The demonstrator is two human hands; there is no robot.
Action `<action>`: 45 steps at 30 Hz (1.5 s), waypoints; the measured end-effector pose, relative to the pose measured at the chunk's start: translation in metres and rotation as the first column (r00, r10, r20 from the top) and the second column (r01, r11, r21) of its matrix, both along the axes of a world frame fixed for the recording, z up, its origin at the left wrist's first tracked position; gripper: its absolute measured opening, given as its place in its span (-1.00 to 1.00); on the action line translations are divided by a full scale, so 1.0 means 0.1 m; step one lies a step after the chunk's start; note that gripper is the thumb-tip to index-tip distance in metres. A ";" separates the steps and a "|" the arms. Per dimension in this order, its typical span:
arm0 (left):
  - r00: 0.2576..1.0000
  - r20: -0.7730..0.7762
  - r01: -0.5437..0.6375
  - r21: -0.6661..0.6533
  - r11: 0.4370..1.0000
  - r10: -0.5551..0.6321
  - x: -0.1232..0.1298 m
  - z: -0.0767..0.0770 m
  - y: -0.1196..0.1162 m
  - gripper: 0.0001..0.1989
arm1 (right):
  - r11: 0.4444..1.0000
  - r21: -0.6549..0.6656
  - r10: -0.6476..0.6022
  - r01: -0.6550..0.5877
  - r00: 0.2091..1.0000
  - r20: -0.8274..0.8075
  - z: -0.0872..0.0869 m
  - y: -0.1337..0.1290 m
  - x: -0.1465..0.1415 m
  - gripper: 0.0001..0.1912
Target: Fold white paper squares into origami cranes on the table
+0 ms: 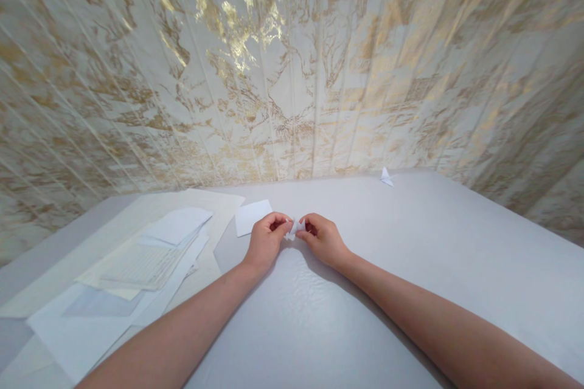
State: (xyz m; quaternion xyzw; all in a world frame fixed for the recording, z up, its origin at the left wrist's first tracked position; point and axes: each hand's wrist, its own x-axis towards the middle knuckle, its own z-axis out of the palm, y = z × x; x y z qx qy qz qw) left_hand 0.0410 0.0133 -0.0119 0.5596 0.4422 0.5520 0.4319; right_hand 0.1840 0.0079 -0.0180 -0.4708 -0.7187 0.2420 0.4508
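Observation:
A small folded white paper piece (294,228) is held between my two hands above the middle of the table. My left hand (267,239) pinches its left side between thumb and fingers. On the other side, my right hand (323,237) has its thumb and fingers closed on the right end. The fingertips cover part of the folds. Just behind my left hand lies a white paper sheet (250,216), flat on the table.
Several loose papers (150,261), some with writing, overlap on the left of the pale table (438,267). A folded paper figure (387,177) rests near the back edge, right of centre. Behind the table hangs a gold-patterned curtain (296,73).

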 end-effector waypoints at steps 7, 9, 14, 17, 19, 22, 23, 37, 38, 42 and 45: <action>0.999 -0.025 0.038 -0.004 0.999 -0.038 0.01 0.05 -0.03 -0.94 | 0.996 -0.084 0.021 -0.025 0.999 -0.041 -0.01 0.01 0.00 -0.93; 0.998 -0.021 0.050 -0.018 0.999 -0.051 0.01 0.06 -0.04 -0.94 | 0.992 -0.118 0.026 -0.035 0.996 -0.081 -0.01 0.01 0.00 -0.91; 0.998 0.010 0.061 -0.031 0.998 -0.061 0.01 0.05 -0.02 -0.94 | 0.981 -0.189 0.010 -0.042 0.986 -0.167 -0.02 0.02 0.00 -0.86; 0.997 0.044 0.069 -0.032 0.997 -0.067 0.01 0.04 -0.01 -0.90 | 0.981 -0.191 0.001 -0.036 0.984 -0.178 -0.02 0.03 0.01 -0.86; 0.998 0.050 0.051 -0.026 0.998 -0.050 0.01 0.04 -0.01 -0.88 | 0.983 -0.182 0.001 -0.031 0.987 -0.162 -0.04 0.04 0.02 -0.86; 0.999 0.039 0.007 -0.009 1.000 -0.007 0.01 0.05 -0.01 -0.89 | 0.986 -0.163 -0.002 -0.020 0.991 -0.133 -0.06 0.04 0.02 -0.87; 0.999 0.035 0.001 -0.006 1.000 0.000 0.01 0.06 -0.02 -0.90 | 0.988 -0.155 0.000 -0.020 0.992 -0.126 -0.06 0.04 0.02 -0.87; 0.999 0.023 0.033 -0.080 0.996 -0.031 -0.03 0.06 -0.02 -0.83 | 0.985 0.148 -0.091 0.083 0.995 0.048 -0.06 0.03 0.05 -0.89; 0.999 0.018 0.035 -0.093 0.995 -0.033 -0.03 0.06 -0.02 -0.82 | 0.983 0.166 -0.091 0.081 0.994 0.055 -0.06 0.03 0.06 -0.89; 0.999 0.008 0.033 -0.115 0.993 -0.033 -0.03 0.08 -0.03 -0.81 | 0.977 0.200 -0.082 0.067 0.994 0.068 -0.06 0.02 0.07 -0.87; 1.000 0.009 0.022 -0.117 0.993 -0.021 -0.03 0.09 -0.02 -0.84 | 0.973 0.223 -0.081 0.063 0.994 0.072 -0.07 0.02 0.08 -0.86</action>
